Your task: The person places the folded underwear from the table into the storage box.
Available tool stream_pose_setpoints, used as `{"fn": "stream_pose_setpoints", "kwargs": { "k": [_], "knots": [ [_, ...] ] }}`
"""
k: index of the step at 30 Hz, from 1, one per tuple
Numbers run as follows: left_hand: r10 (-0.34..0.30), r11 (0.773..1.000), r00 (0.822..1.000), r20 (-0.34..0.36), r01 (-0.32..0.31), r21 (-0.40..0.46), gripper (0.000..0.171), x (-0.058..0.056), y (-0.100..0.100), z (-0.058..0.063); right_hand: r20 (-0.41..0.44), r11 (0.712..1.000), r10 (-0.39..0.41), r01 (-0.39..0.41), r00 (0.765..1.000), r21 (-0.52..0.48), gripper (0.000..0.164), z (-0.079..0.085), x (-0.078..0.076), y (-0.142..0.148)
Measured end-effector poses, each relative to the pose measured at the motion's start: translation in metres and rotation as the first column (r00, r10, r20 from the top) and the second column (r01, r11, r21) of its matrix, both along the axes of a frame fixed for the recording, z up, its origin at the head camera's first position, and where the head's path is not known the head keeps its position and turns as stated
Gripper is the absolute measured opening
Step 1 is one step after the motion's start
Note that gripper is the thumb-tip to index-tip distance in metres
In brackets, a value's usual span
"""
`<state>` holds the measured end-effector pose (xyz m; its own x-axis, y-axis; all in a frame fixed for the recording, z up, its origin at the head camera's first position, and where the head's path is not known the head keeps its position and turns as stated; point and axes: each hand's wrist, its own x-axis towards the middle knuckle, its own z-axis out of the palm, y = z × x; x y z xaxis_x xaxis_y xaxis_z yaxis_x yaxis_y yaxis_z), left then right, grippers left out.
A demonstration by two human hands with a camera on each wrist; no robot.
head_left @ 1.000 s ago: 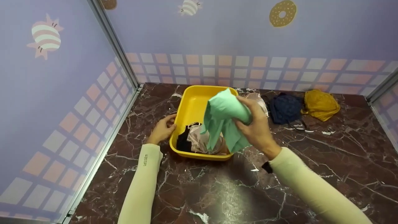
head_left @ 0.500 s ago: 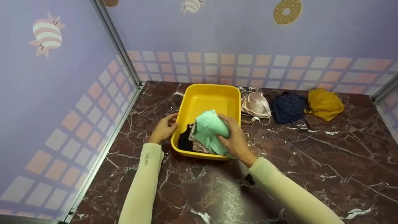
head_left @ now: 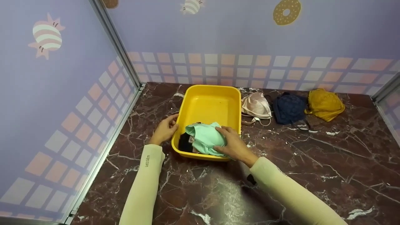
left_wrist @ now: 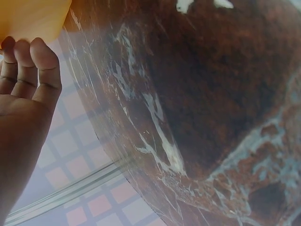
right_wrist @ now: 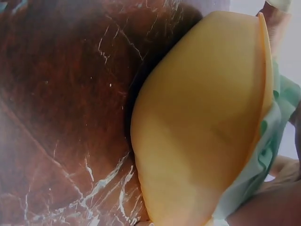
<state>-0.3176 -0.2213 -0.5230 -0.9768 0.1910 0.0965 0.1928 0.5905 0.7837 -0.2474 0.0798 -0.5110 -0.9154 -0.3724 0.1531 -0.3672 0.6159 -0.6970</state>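
Observation:
The yellow tub (head_left: 206,107) stands on the marble-patterned surface. At its near end lies a mint green bra (head_left: 206,137), on top of a black garment (head_left: 185,143) and a mostly hidden beige one. My right hand (head_left: 234,144) holds the mint bra's right end, thumb on the near side and fingers on the far side. In the right wrist view, mint fabric (right_wrist: 263,150) laps over the tub's rim. My left hand (head_left: 164,128) touches the tub's left side with fingertips; the left wrist view shows its bent fingers (left_wrist: 44,56) against the outer wall.
To the tub's right, in a row along the back wall, lie a pale pink bra (head_left: 257,105), a navy bra (head_left: 290,108) and a mustard yellow bra (head_left: 326,104). Patterned panels (head_left: 200,34) bound the surface at the back and sides.
My right hand has brought the mint bra down and left into the tub's near end, covering most of the beige garment. My left hand has stayed at the tub's side.

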Motion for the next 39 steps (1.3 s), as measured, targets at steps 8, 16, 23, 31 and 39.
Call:
{"fn": "stream_pose_setpoints", "kwargs": {
  "k": [8,16,23,31,39],
  "knots": [
    [-0.005,1.0,1.0,0.002,0.005,-0.01,0.046,0.001,0.0,0.002,-0.039,0.998,0.018,-0.02,0.999,-0.056,0.076,0.001,-0.002,0.007],
    [0.001,1.0,1.0,0.001,-0.001,-0.023,0.045,0.003,-0.003,0.003,-0.083,0.984,-0.061,0.046,0.995,-0.174,0.06,0.012,-0.015,0.031],
    [-0.003,1.0,1.0,0.021,0.004,-0.024,0.045,0.006,-0.003,0.004,-0.149,0.924,-0.267,0.21,0.952,-0.318,0.036,0.009,-0.051,0.073],
    [0.008,1.0,1.0,0.014,-0.008,-0.021,0.045,0.004,-0.005,0.004,-0.147,0.951,-0.307,0.296,0.94,-0.093,0.054,0.005,-0.087,0.102],
    [0.022,0.998,0.999,0.025,-0.021,-0.052,0.045,0.005,0.0,0.003,0.04,0.948,-0.309,0.305,0.95,0.088,0.067,-0.001,-0.106,0.117]
  ]
}}
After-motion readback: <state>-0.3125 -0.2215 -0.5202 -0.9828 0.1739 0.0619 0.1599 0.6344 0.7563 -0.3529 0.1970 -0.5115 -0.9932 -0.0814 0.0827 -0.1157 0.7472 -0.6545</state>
